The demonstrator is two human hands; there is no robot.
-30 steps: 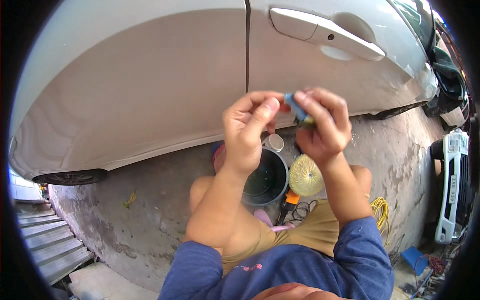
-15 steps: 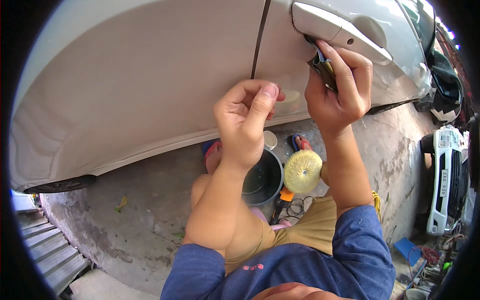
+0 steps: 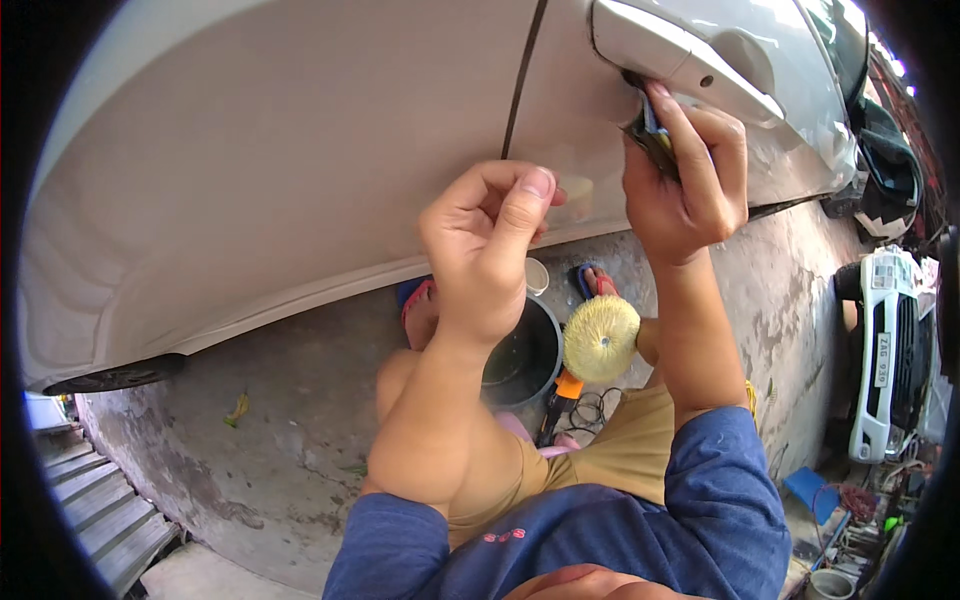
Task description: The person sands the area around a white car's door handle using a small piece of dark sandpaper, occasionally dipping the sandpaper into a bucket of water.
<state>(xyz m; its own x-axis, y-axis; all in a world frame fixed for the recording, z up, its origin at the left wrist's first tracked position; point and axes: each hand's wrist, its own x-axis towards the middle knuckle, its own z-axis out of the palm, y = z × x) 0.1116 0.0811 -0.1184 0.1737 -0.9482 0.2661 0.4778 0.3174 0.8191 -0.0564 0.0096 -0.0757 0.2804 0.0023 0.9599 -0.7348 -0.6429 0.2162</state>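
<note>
My right hand [image 3: 688,180] pinches a small folded sheet, dark with blue and yellow edges, that looks like sandpaper [image 3: 650,136]. Its fingertips are up against the underside of a white door handle [image 3: 665,45] on a white car door [image 3: 330,130]. My left hand [image 3: 490,240] is closed in a loose curl before the door panel, left of the dark seam between the panels. The thumb lies over the bent fingers, and nothing shows in them. Most of the sheet's inner side is hidden by my right fingers.
Below, a dark basin [image 3: 525,360] stands between my feet, by a white cup [image 3: 537,276]. A polisher with a yellow fluffy pad [image 3: 601,340] and its cable [image 3: 597,412] are close to my legs. To the right are a white car bumper [image 3: 880,355] and assorted clutter.
My right hand and the folded sheet have shifted slightly right in the picture, still under the handle. My left hand is nearly unmoved. The whole view has shifted a little.
</note>
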